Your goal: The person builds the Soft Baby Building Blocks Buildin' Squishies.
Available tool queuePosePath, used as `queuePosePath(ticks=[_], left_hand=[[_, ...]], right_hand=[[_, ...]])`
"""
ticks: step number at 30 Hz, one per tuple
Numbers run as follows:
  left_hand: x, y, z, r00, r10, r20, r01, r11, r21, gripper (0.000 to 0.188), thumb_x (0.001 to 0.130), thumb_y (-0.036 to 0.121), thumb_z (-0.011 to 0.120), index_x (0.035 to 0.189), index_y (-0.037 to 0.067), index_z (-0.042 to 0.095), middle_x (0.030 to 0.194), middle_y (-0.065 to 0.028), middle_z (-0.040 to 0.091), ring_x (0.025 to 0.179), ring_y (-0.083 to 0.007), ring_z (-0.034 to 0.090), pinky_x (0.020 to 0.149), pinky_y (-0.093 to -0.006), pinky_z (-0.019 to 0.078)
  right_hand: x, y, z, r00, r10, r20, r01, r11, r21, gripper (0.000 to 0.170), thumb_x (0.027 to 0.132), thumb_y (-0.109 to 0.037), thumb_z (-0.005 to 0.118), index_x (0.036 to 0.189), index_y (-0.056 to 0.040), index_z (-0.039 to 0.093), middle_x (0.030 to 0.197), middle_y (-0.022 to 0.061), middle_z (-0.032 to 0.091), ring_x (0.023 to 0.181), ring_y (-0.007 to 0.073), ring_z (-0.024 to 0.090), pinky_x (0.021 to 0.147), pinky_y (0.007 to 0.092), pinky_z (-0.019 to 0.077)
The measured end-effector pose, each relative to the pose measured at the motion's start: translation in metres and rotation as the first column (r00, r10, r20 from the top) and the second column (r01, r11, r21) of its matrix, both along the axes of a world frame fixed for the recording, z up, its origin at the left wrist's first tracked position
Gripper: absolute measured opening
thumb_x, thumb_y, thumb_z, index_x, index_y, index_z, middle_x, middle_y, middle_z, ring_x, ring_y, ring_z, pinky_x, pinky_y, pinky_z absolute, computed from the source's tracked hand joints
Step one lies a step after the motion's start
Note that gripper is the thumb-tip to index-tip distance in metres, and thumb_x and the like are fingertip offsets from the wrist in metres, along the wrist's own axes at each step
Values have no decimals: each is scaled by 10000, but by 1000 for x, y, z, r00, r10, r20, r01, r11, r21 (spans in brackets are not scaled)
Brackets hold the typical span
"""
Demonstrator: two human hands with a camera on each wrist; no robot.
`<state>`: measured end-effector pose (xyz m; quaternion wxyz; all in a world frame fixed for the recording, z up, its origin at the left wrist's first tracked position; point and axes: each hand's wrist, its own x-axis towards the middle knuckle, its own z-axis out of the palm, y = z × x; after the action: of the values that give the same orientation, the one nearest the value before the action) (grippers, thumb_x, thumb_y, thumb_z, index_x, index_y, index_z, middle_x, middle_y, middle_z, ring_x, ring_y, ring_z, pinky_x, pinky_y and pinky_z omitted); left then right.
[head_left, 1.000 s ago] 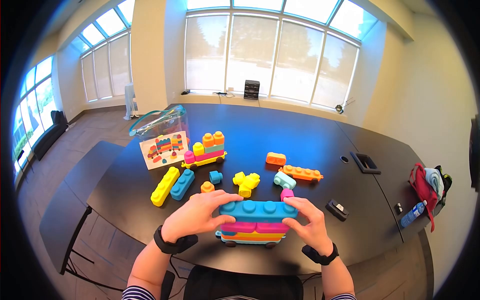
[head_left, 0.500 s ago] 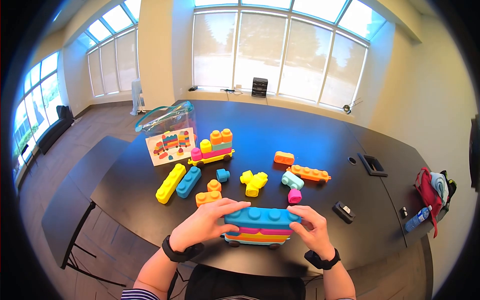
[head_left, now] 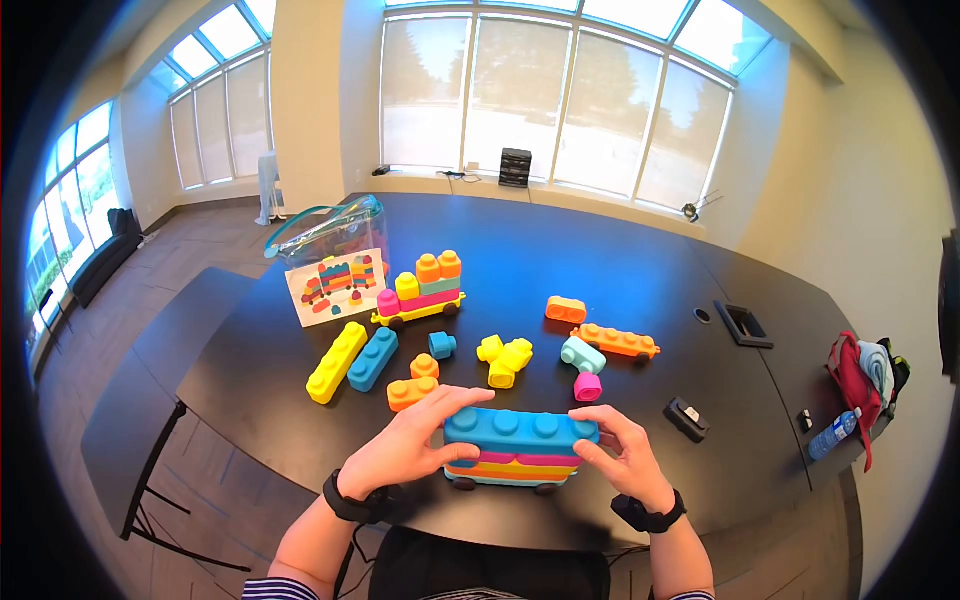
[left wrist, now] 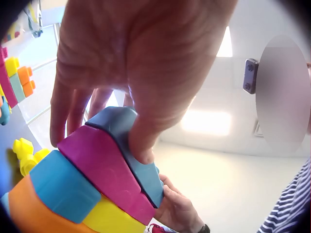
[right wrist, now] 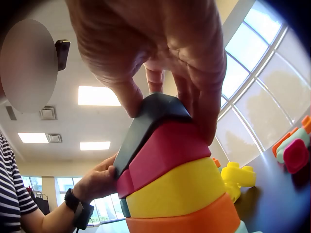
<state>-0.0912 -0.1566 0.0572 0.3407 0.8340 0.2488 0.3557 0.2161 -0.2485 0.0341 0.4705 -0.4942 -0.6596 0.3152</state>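
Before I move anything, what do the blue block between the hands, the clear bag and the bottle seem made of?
Held blue block: probably moulded plastic, satin, with soft highlights on rounded studs.
Clear bag: likely glossy flexible plastic, see-through with bright glints.
Bottle: seemingly thin, shiny plastic, transparent around its label.
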Motion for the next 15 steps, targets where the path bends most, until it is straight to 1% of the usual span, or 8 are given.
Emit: queuePosePath(ticks=[1,3,6,9,12,13,15], left_hand=[[0,1,-2,1000,-14,-22,14,1000,1,653,826,75,874,1431,124,635,1225,-97,704,1136,-300,666,1002,-398,541],[-2,5,-8,997,-42,-69,42,999,2,651,826,68,871,1431,124,636,1218,-97,704,1119,-296,668,992,-394,542],[-2,5,-10,996,-46,-78,50,997,56,682,849,67,846,1477,163,599,1215,-105,670,1082,-315,667,967,-396,546],[3,0,-11,997,-42,-66,46,998,49,684,857,77,839,1488,170,590,1220,-107,669,1062,-320,678,934,-394,561],[13,-4,-10,997,-34,-68,38,998,58,662,876,107,829,1489,170,587,1220,-109,669,1044,-332,688,904,-401,574],[16,-2,-13,994,-54,-93,62,994,88,723,889,142,825,1545,191,525,1286,-123,656,1057,-351,695,890,-415,581],[24,-8,-11,992,-63,-107,69,996,58,785,878,123,842,1575,165,485,1342,-139,641,1161,-335,672,983,-396,553]], right_hand=[[-2,2,1,999,-2,47,-3,994,106,391,959,-73,740,1345,-46,680,1267,143,693,1116,232,699,957,357,579],[-7,7,2,991,-20,135,-23,950,311,377,948,-62,736,1322,-38,689,1278,153,692,1108,262,704,976,367,568],[-7,9,1,986,36,164,-81,957,280,355,928,-47,738,1281,-25,705,1270,164,700,1115,303,706,992,387,555],[2,11,0,983,36,178,-83,961,263,344,917,-50,747,1258,-20,715,1237,165,712,1126,300,708,980,397,559],[8,10,5,969,-12,249,-58,961,270,340,914,-64,748,1249,-19,718,1220,173,717,1114,312,710,973,401,562],[6,8,9,957,-71,280,-14,956,292,342,910,-87,763,1243,-25,722,1216,170,719,1114,316,707,967,403,564],[-2,3,22,922,-191,335,72,938,338,348,902,-133,794,1231,-38,732,1208,166,722,1112,324,702,957,406,569]])
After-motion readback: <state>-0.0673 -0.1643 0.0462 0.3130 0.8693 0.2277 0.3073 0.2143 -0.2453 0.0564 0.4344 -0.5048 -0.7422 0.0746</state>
